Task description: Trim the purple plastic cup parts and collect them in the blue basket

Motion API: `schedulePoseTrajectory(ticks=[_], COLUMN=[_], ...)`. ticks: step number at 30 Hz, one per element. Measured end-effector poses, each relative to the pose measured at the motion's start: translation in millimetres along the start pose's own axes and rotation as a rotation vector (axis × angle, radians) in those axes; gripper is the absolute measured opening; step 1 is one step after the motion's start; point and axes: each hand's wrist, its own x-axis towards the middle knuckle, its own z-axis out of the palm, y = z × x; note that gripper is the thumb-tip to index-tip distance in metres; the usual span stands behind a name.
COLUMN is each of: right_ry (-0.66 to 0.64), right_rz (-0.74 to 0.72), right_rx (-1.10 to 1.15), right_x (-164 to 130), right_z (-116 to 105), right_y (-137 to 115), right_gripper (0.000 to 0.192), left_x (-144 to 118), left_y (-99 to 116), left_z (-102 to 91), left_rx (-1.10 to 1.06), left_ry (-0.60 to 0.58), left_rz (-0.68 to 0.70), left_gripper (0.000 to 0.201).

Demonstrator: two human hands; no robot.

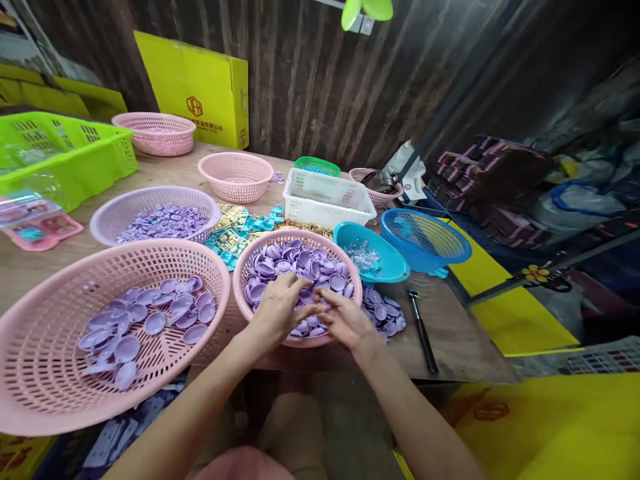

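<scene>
Both hands are over a round pink basket heaped with small purple plastic pieces shaped like shallow spoon bowls. My left hand reaches in from the left, its fingers apart and thumb pointing right. Facing it, my right hand has its fingers parted and slightly blurred, close to the left fingertips. Nothing held shows clearly in either hand. To the left, a larger pink basket contains a looser layer of similar purple pieces. More such pieces lie on the table beside the right hand.
A black-handled tool lies near the right end of the wooden table. Behind stand a lilac basket, a white basket, a teal scoop-shaped bowl, a blue colander and a lime crate.
</scene>
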Motion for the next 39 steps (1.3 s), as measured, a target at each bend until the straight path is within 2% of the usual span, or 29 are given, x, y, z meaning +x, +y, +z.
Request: schedulePoseTrajectory(ticks=[1,2,3,4,5,6,8,11,17,22,28,32,36,39], right_ry=[0.043,0.134,0.293,0.519,0.790,0.907,1.044,1.192,1.313,1.351,1.397,1.375,1.349,1.335], right_rz=[-0.046,-0.146,-0.278,-0.388,-0.449,-0.450,-0.434,-0.404,-0.421,-0.466,-0.594,-0.642,-0.735,-0.893], right_rx=[-0.041,-0.173,-0.370,-0.603,-0.841,-0.909,-0.987,-1.102,-1.274,-1.346,-1.279,-1.261,-1.240,-1.238], right_x=[-3.5,-6.4,-8.4,-9.5,-9.7,-9.2,-7.3,-4.2,1.3,4.7,7.3,4.2,-0.1,-4.4], right_z=[-15.1,-33.2,-53.5,-74.8,-95.8,-115.6,-148.2,-176.6,-193.4,-204.6,-215.8,-217.6,-211.9,-188.7], right_y=[-9.6,-20.3,-31.3,-41.7,-50.8,-57.9,-64.3,-55.3,-21.8,-12.5,-12.1,-11.8,-12.8,-19.0], right_gripper=[0.009,0.013,0.015,0.016,0.017,0.017,0.016,0.020,0.029,0.030,0.030,0.029,0.029,0.030], left_x=[-1.3,-2.9,-4.7,-6.8,-9.0,-11.1,-14.0,-13.1,-6.4,-0.2,25.9,35.0,35.9,35.1], left_y=[-6.1,-13.7,-22.3,-30.9,-38.8,-45.4,-53.3,-54.5,-54.1,-49.2,-37.1,-38.6,-42.5,-45.0], left_z=[-2.4,-5.8,-9.9,-14.3,-18.4,-22.0,-25.9,-23.3,-9.2,-7.3,11.7,26.3,25.8,15.0], left_rx=[-0.006,0.014,0.061,0.128,0.202,0.275,0.389,0.453,0.498,0.465,0.335,0.312,0.223,0.083], left_ry=[0.044,0.080,0.106,0.121,0.126,0.118,0.070,-0.041,-0.119,-0.100,-0.250,-0.342,-0.288,-0.174], left_rz=[-0.016,-0.049,-0.100,-0.163,-0.229,-0.293,-0.393,-0.446,-0.419,-0.415,-0.204,-0.151,-0.169,-0.296], left_gripper=[0.027,0.029,0.029,0.029,0.027,0.026,0.023,0.019,0.017,0.017,0.020,0.017,0.022,0.018])
